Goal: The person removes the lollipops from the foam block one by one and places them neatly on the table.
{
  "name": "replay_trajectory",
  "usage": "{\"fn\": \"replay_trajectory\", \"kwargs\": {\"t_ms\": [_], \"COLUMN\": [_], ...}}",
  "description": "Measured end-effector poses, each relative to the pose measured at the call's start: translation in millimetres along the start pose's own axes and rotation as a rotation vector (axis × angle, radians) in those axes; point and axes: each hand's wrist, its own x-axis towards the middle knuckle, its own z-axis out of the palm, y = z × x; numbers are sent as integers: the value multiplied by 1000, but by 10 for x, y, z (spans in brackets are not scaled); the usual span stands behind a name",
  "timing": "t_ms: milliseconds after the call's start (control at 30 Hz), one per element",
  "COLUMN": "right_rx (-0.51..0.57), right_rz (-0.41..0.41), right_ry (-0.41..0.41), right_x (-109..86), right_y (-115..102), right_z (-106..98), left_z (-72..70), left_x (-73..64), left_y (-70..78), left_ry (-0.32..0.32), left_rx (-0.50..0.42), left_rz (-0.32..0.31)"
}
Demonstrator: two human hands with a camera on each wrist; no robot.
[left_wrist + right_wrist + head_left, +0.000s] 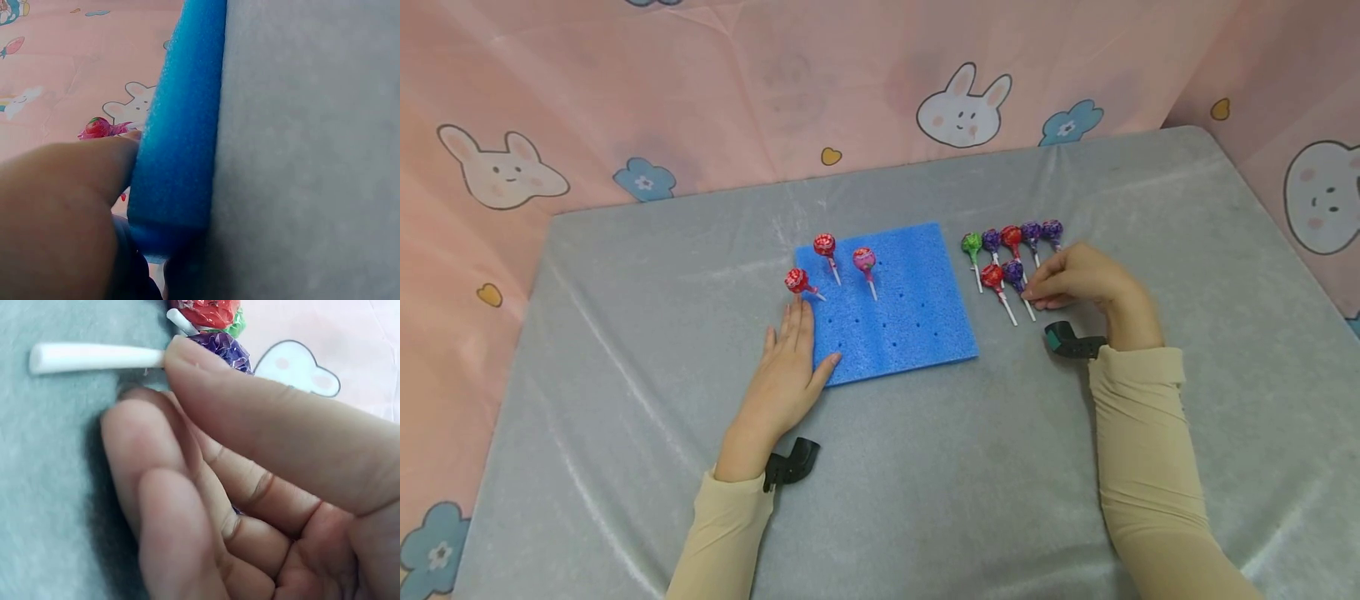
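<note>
My right hand [1086, 279] pinches the white stick [97, 357] of a purple-wrapped lollipop [1013, 272] between thumb and fingertips, low over the grey table. A blue foam board [917, 271] with rows of small holes lies to the left. Along its left edge rests my left hand [784, 375], fingers straight, the thumb over the near left corner. Three lollipops stand tilted in the board's far left part: a red one [824, 245], a pink one [864, 259] and another red one [797, 281] just beyond the left fingertips.
Beside the held lollipop lies a red one [992, 276]. Behind them is a row of several more, with a green one [972, 243] at its left end. A pink curtain with rabbit prints [850, 100] hangs behind the grey-covered table [940, 467].
</note>
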Motion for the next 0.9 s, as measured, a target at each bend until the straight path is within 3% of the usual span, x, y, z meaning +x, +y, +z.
{"fn": "replay_trajectory", "kwargs": {"t_ms": [600,900], "right_rx": [134,149], "right_rz": [-45,-174], "right_ry": [68,138], "right_x": [-46,-59], "right_y": [5,-129], "right_z": [-42,75], "left_z": [-8,-4], "left_x": [-11,-6], "left_y": [4,0], "left_ry": [6,5], "left_rx": [-2,1], "left_rz": [-1,5]}}
